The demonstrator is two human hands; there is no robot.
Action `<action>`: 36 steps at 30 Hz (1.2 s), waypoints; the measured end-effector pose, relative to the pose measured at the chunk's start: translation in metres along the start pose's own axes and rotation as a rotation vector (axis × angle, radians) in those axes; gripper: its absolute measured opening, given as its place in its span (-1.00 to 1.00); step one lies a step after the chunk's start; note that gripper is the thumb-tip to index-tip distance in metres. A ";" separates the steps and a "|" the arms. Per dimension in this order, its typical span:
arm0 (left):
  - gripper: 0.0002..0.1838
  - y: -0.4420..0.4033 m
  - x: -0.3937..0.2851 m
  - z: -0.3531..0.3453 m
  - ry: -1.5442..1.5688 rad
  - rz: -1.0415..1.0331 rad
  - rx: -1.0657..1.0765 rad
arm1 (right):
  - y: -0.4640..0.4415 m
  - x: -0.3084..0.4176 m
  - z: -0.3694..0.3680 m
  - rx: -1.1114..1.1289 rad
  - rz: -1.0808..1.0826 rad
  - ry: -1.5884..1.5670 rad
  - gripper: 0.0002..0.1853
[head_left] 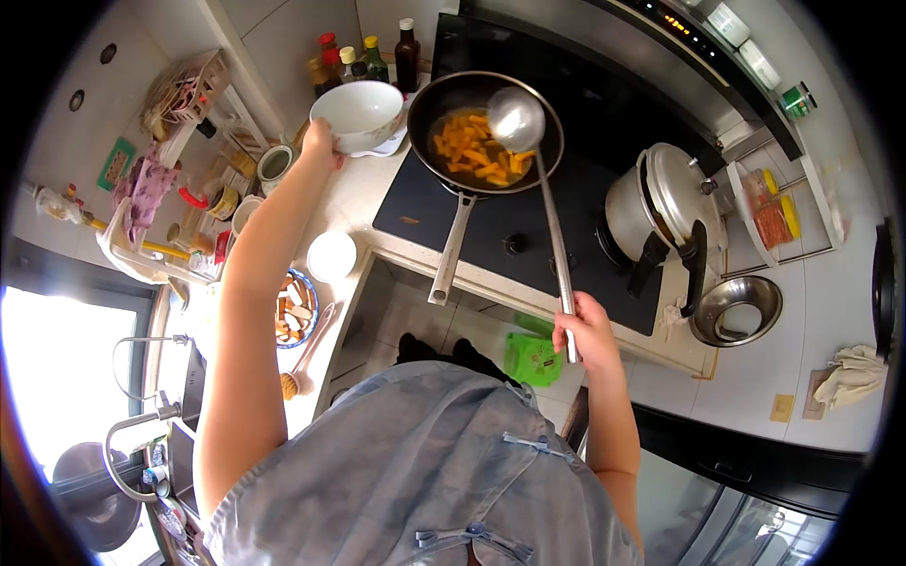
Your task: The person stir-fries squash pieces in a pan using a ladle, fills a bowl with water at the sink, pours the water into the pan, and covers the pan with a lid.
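My left hand (323, 141) grips the left rim of a white bowl (357, 115), which is beside the wok at the back of the counter. In my right hand (587, 328) is the long metal handle of a ladle (516, 115). The ladle's round head hangs over the right part of a dark wok (557, 132). Orange pieces (469, 141) lie in liquid inside the wok. The wok sits on the black cooktop (472, 236), its handle (454, 247) pointing toward me.
A pressure cooker (651, 203) stands right of the wok, with a metal bowl (755, 294) beyond it. Sauce bottles (407, 57) stand behind the white bowl. A white dish (331, 257), a plate of brown and pale pieces (294, 309) and a brush (291, 384) are on the left counter.
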State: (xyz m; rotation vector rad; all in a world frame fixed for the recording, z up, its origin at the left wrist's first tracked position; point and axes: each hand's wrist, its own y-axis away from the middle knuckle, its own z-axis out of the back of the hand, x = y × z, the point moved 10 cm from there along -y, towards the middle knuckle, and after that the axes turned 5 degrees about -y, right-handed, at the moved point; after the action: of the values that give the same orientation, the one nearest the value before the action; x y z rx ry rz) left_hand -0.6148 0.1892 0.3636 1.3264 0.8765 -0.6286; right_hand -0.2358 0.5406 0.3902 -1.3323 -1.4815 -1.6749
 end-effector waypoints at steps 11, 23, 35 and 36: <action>-0.53 -0.097 0.111 0.101 -0.075 -0.046 -0.059 | -0.013 0.000 0.011 -0.283 0.448 0.687 -0.76; -0.69 -0.109 0.168 0.092 -0.052 0.152 -0.095 | 0.006 0.019 -0.019 -0.234 0.078 -0.073 -0.73; -0.72 -0.138 0.195 0.072 0.124 0.189 -0.003 | -0.006 0.022 -0.008 -0.340 0.100 0.062 -0.85; -0.71 -0.137 0.197 0.071 0.143 0.217 -0.002 | -0.009 0.023 -0.009 -0.343 0.103 0.083 -0.84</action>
State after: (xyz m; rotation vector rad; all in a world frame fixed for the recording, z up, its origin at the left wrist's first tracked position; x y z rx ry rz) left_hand -0.6060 0.1151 0.1244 1.4550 0.8333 -0.3674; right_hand -0.2549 0.5393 0.4075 -1.4646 -1.0920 -1.9524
